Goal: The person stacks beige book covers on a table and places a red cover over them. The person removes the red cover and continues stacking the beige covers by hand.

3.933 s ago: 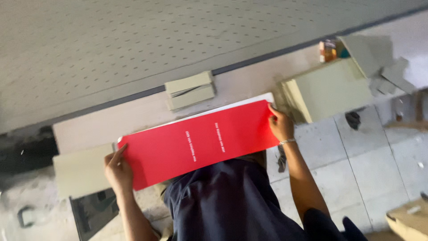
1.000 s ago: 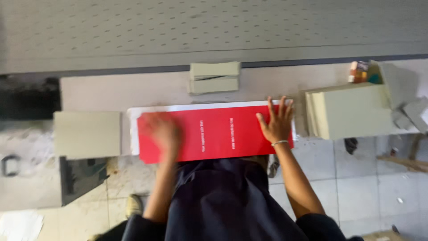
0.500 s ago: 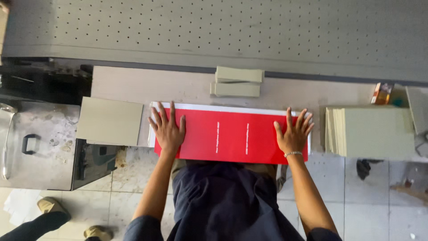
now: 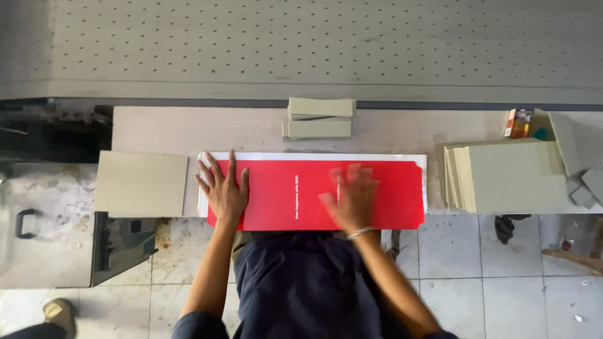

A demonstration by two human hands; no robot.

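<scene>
A long red printed sheet [image 4: 389, 188] lies flat on a white sheet [image 4: 314, 156] along the front of a narrow workbench [image 4: 188, 129]. My left hand [image 4: 223, 188] rests flat on the red sheet's left end with fingers spread. My right hand [image 4: 348, 198], blurred with motion, lies palm down on the middle of the red sheet. Neither hand grips anything.
A grey board square [image 4: 141, 183] lies left of the sheets. A thick stack of grey boards [image 4: 512, 177] stands at the right. Two narrow grey board strips [image 4: 319, 117] lie behind the red sheet. A large perforated table surface [image 4: 314, 44] fills the back. Small boxes [image 4: 518, 122] sit far right.
My right hand has slid from the red sheet's right end toward its middle. My left hand stays pressed on the left end.
</scene>
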